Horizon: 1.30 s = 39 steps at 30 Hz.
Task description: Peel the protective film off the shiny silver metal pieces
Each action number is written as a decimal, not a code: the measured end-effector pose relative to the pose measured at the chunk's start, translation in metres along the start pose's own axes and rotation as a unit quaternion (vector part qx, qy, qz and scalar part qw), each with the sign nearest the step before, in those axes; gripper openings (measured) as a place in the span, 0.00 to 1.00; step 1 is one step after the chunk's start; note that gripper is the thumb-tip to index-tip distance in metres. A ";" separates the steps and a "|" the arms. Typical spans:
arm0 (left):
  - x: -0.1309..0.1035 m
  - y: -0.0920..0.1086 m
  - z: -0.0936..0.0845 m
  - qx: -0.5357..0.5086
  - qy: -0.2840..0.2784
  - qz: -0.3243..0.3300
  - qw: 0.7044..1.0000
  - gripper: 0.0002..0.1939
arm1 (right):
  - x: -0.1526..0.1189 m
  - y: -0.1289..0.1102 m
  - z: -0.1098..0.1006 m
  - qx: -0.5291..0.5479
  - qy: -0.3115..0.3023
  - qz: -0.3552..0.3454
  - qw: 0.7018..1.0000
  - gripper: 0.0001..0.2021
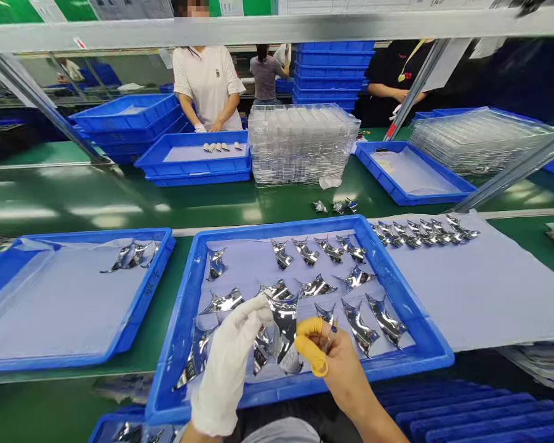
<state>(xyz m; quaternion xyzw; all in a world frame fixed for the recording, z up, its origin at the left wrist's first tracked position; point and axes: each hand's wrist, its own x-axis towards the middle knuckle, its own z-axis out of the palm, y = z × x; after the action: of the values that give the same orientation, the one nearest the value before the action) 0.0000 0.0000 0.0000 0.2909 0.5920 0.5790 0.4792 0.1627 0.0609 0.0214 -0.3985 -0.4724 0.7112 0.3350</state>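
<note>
Between my two hands I hold up one shiny chrome-like curved part [285, 323] with pointed corners. My left hand [233, 357], in a white glove, pinches its left edge. Yellow finger cots cover fingertips of my right hand [330, 357], which grips the part's right edge. Both hands are over a blue tray [399, 311] lined with white sheet. Several more chrome parts lie spread in that tray, such as the chrome part [360, 326] right of my right hand. My hands hide some of them.
A blue tray [141, 314] at left holds a few chrome parts. More chrome parts line a white sheet [484, 295] at right. Behind stand stacked clear plastic trays [305, 144] and blue trays [196, 175]. A metal rail [277, 29] crosses overhead. A co-worker [210, 86] stands opposite.
</note>
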 end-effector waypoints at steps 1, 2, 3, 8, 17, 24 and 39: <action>0.003 -0.001 0.005 0.010 0.016 0.003 1.000 0.34 | 0.001 0.000 -0.002 0.004 -0.004 0.013 1.000 0.12; 0.006 -0.002 0.011 0.017 0.030 0.006 0.999 0.37 | 0.002 -0.001 -0.004 0.002 -0.007 0.018 1.000 0.12; 0.008 -0.003 0.016 0.022 0.044 0.010 0.999 0.40 | 0.003 -0.001 -0.006 -0.006 -0.010 0.017 1.000 0.12; 0.018 0.000 0.033 0.017 0.093 0.047 0.994 0.36 | 0.001 -0.001 -0.020 -0.139 -0.025 -0.106 0.984 0.11; 0.028 -0.002 0.034 0.006 0.138 0.106 0.985 0.12 | 0.002 0.004 -0.045 -0.366 -0.015 -0.405 0.838 0.08; 0.030 -0.006 0.036 -0.010 0.074 0.109 0.991 0.15 | 0.009 0.000 -0.048 -0.271 -0.039 -0.343 0.899 0.09; 0.036 -0.001 0.035 0.141 0.065 0.270 0.950 0.20 | 0.019 0.007 -0.061 -0.435 0.019 -0.506 0.744 0.09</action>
<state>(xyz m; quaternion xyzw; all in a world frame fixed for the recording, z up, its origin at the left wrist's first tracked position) 0.0190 0.0465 -0.0050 0.4665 0.5969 0.6149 0.2192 0.2071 0.1000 -0.0041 -0.2174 -0.8565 0.1466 0.4446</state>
